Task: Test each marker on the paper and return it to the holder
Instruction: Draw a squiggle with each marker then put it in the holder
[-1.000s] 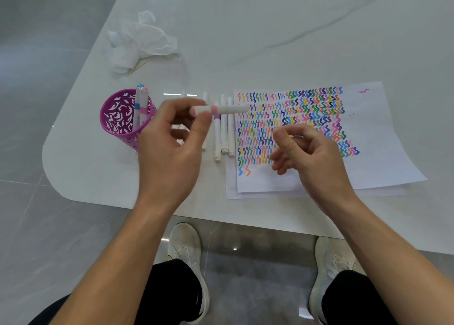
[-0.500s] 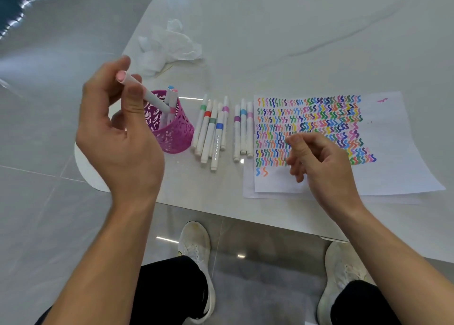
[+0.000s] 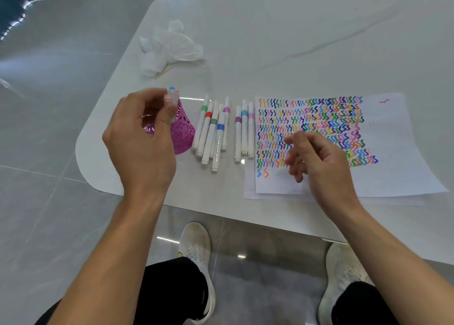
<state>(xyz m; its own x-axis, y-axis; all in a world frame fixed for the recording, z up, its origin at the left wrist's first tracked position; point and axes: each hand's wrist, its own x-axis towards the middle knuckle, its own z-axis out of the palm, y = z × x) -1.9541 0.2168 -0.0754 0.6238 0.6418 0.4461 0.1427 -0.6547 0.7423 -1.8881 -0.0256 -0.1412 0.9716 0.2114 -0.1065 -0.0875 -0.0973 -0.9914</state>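
Observation:
A purple cut-out holder (image 3: 183, 134) stands near the table's left corner with two markers (image 3: 174, 90) upright in it. My left hand (image 3: 140, 147) is in front of the holder and pinches a white, pink-capped marker (image 3: 168, 97) between thumb and fingers, its lower end inside the holder. Several white markers (image 3: 214, 133) with coloured bands lie in a row between the holder and the paper (image 3: 393, 152), which is covered in coloured squiggles. My right hand (image 3: 319, 157) hovers over the paper's lower left with loosely curled fingers and holds nothing.
A crumpled white tissue (image 3: 169, 49) and a thin stick lie behind the holder. The white marble table (image 3: 294, 29) ends in a rounded corner at the left. Below its near edge are grey floor tiles, my knees and white shoes.
My left hand carried the pink marker from in front of me to the left, turned it upright and lowered it into the holder. My right hand stayed over the paper.

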